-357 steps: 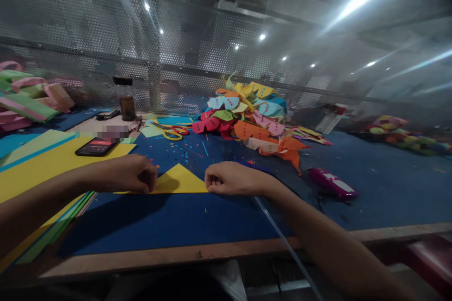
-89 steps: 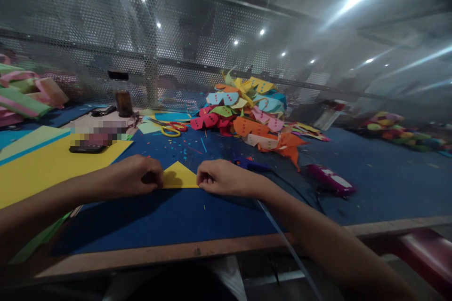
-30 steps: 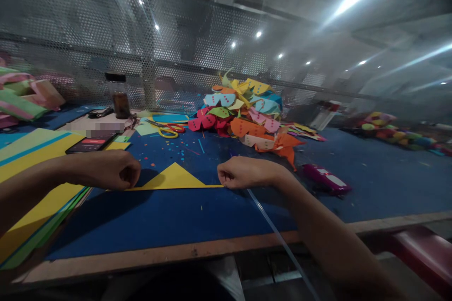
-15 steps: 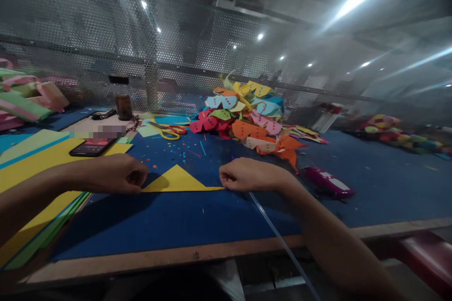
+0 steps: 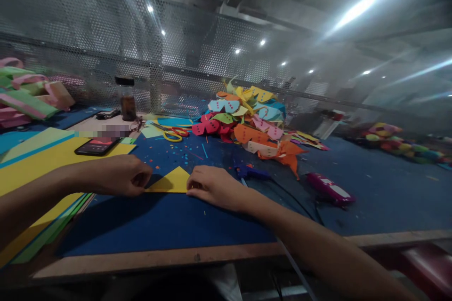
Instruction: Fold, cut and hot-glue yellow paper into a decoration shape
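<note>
A folded yellow paper (image 5: 173, 181) lies on the blue table mat (image 5: 141, 225), its peak pointing away from me. My left hand (image 5: 132, 175) is closed at the paper's left end, thumb and fingertips pinched on it. My right hand (image 5: 208, 186) has its fingers curled and pressed on the right part of the paper, covering that end. Beyond my right hand lies a blue glue gun (image 5: 251, 172) with a dark cord. Red and yellow scissors (image 5: 173, 135) rest behind the paper among small coloured scraps.
A heap of colourful paper cut-outs (image 5: 250, 117) stands behind. Yellow and green sheets (image 5: 45, 155) with a phone (image 5: 97, 146) lie at left, near a jar (image 5: 127, 99). At right are a purple object (image 5: 330, 190) and a white container (image 5: 328, 123).
My right hand has moved left along the paper's lower edge, closer to my left hand, uncovering the glue gun. The view has shifted slightly.
</note>
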Available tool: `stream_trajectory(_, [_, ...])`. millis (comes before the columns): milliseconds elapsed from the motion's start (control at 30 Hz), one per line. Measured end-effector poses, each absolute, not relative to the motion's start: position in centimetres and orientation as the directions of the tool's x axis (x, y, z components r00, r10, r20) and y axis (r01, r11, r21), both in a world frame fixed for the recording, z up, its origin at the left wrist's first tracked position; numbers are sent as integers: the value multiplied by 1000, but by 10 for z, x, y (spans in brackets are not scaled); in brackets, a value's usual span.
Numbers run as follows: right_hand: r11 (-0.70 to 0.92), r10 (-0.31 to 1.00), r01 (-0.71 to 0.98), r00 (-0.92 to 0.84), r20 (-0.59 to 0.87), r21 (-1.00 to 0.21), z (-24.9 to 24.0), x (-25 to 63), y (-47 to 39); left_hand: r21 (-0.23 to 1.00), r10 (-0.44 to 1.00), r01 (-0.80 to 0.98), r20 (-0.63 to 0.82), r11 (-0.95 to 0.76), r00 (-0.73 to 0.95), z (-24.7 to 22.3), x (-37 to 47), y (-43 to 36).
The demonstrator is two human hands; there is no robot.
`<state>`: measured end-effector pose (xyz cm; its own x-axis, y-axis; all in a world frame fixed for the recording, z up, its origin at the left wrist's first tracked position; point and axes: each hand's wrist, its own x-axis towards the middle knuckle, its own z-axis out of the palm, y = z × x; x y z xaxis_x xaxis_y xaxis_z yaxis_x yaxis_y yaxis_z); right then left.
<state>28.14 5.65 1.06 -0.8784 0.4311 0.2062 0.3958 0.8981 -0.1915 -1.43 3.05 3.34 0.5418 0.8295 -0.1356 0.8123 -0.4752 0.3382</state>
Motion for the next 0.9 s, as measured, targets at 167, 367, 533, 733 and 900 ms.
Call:
stream_trajectory(167, [922, 356, 385, -873, 333, 24, 2, 279, 58, 339, 835, 793, -40, -506, 549, 36, -20, 33])
stream_trajectory(367, [811, 445, 584, -645, 621, 24, 16, 283, 63, 679, 920, 632, 358, -373, 159, 55, -9, 19])
stream_trajectory(533, [788, 429, 614, -599, 676, 44, 21, 282, 55, 940, 970, 297, 105, -169, 220, 35, 38, 14])
stream_trajectory(733, [788, 263, 558, -685, 679, 258, 17, 279, 50, 993, 976, 79, 65, -83, 208, 19, 70, 16])
stream_trajectory(900, [752, 191, 550, -709, 679, 363, 19, 279, 48, 997, 989, 55, 50, -58, 138, 18, 76, 15])
